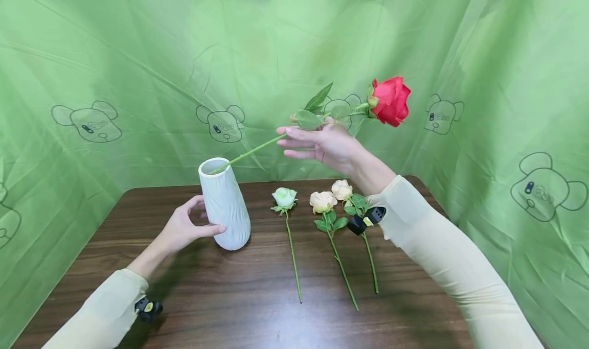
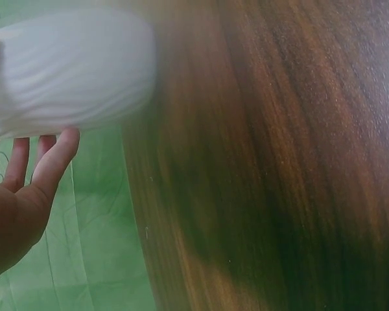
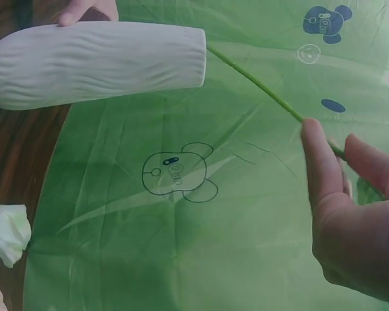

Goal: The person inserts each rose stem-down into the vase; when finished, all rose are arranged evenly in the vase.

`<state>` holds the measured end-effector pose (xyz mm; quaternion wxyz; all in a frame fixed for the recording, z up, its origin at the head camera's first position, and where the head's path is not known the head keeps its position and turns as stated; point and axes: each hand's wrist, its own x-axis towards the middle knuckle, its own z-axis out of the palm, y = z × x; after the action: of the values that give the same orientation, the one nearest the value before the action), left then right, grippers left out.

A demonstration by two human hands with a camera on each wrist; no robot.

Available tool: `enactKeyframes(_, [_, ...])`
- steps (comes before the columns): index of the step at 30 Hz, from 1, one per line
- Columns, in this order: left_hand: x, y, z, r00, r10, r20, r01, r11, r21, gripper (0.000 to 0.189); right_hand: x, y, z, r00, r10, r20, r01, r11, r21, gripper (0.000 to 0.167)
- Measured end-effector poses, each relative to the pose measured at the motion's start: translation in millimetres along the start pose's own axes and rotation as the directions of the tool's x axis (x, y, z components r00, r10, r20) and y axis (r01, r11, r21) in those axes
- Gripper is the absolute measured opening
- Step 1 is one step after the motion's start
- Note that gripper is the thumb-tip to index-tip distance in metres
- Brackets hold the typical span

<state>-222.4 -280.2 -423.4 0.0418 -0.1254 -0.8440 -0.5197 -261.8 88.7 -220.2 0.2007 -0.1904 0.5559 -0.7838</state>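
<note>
Right hand [image 1: 327, 143] pinches red rose [image 1: 391, 102] by the stem; bloom beyond the fingers on the right, stem end down-left of the grip, inside vase mouth. Left hand [image 1: 185, 227] clamped around white wavy-textured vase [image 1: 228, 211], thumb in front. Surface: dark brown wood-grain table [image 1: 244, 308], glossy, light glare near front edge, shadow beside left forearm. Below right hand, lying on it: pale green-white rose [image 1: 284, 198], two cream flowers [image 1: 323, 202], stems toward the wearer. Room: creased green fabric [image 1: 276, 32] behind and both sides of hands, bear-head outlines printed.
</note>
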Motion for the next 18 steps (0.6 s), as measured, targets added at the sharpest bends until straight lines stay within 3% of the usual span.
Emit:
enactKeyframes(2, [0.3,0.1,0.5,1.0,0.003,-0.002,-0.003,1.0,0.001,0.069,0.3,1.5,-0.8,1.0,-0.008,-0.003,0.008,0.999,0.034,0.063])
enactKeyframes(4, [0.7,0.7,1.2,1.0,0.005,-0.002,-0.005,1.0,-0.002,0.069,0.7,2.7,-1.4,1.0,-0.025,-0.001,0.025,0.998,0.053,0.066])
enactKeyframes(11, [2.4,2.3,4.2,1.0,0.012,0.003,-0.012,1.0,-0.01,0.07,2.3,4.4,-2.2,0.998,-0.063,-0.011,0.064,0.995,0.073,0.02])
enactKeyframes(18, [3.1,0.7,3.6,1.0,0.014,0.006,-0.014,1.0,-0.014,0.069,10.9,4.8,2.8,0.994,-0.099,-0.049,0.102,0.993,0.057,0.02])
